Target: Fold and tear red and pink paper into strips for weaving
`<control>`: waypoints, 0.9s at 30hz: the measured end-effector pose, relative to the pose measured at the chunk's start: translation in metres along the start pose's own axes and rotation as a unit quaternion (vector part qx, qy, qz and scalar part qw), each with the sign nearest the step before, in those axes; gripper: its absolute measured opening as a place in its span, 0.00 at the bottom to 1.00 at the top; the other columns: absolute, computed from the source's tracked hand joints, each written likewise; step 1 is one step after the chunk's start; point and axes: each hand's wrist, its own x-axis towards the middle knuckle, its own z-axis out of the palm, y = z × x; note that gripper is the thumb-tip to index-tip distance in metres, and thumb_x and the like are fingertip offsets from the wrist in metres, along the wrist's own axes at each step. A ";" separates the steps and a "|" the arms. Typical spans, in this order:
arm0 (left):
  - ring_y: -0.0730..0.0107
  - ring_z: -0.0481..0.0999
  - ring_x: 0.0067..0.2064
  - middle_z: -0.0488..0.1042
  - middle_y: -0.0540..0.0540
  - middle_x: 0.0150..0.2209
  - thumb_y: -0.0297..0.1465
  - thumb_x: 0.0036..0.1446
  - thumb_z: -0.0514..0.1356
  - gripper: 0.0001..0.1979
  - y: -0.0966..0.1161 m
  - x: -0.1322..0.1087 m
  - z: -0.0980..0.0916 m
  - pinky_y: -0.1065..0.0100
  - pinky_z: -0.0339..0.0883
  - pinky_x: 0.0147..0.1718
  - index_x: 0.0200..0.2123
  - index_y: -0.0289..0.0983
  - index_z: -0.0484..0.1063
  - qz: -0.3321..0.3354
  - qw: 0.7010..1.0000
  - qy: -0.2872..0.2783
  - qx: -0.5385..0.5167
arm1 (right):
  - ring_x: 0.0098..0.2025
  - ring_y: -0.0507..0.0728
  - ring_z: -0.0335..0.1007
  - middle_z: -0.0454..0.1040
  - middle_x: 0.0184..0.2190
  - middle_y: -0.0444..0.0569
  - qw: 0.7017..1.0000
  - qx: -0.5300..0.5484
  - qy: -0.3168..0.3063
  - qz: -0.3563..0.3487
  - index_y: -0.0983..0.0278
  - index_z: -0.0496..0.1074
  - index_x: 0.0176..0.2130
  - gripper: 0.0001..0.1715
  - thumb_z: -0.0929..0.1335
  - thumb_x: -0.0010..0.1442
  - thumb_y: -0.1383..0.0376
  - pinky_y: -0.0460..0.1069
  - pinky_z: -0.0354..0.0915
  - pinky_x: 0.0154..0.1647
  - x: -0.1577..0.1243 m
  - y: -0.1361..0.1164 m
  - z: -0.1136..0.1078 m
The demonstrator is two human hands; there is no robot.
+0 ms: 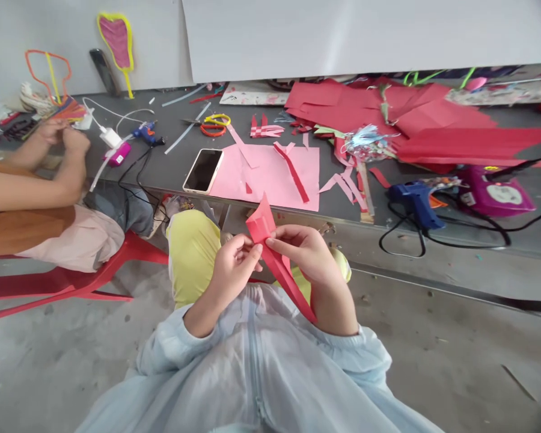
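Observation:
A folded strip of red paper (262, 224) is held above my lap, in front of the table's edge. Its wide pleated end points up toward the table, while a long tail hangs down past my right wrist. My right hand (304, 249) pinches the strip at its middle between thumb and fingers. On the other side, my left hand (237, 264) is closed, thumb against fingers, at the strip's left edge. Just beyond lies a pink paper sheet (270, 171) with red and pink scraps on it. A phone (204, 170) rests at the sheet's left side.
Scissors (214, 125) lie behind the phone. A pile of red paper (342, 105) covers the back right. Nearer, a blue glue gun (417, 203) with a looping black cable sits by a purple box (498, 191). At left, a co-worker's hands (65, 135) work beside a red chair (117, 258).

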 end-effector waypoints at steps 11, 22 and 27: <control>0.76 0.71 0.25 0.69 0.53 0.26 0.43 0.54 0.65 0.16 0.017 0.018 -0.010 0.72 0.70 0.26 0.28 0.38 0.67 0.031 0.999 0.018 0.006 | 0.29 0.52 0.71 0.77 0.27 0.45 0.999 0.034 0.012 -0.027 0.62 0.78 0.29 0.14 0.78 0.48 0.55 0.48 0.65 0.32 0.015 -0.007 0.015; 0.73 0.64 0.28 0.63 0.53 0.24 0.35 0.56 0.61 0.13 0.061 0.074 -0.016 0.72 0.61 0.28 0.23 0.39 0.63 0.146 0.987 0.070 0.022 | 0.29 0.50 0.71 0.78 0.28 0.44 0.993 0.076 0.023 -0.086 0.61 0.78 0.30 0.10 0.77 0.50 0.58 0.46 0.68 0.31 0.063 -0.047 0.026; 0.74 0.66 0.30 0.67 0.52 0.26 0.33 0.55 0.62 0.10 0.082 0.103 -0.011 0.72 0.63 0.30 0.25 0.38 0.66 0.176 0.983 0.048 -0.023 | 0.23 0.50 0.70 0.77 0.24 0.43 0.985 0.023 0.051 -0.161 0.62 0.77 0.30 0.10 0.77 0.50 0.59 0.45 0.67 0.23 0.084 -0.077 0.024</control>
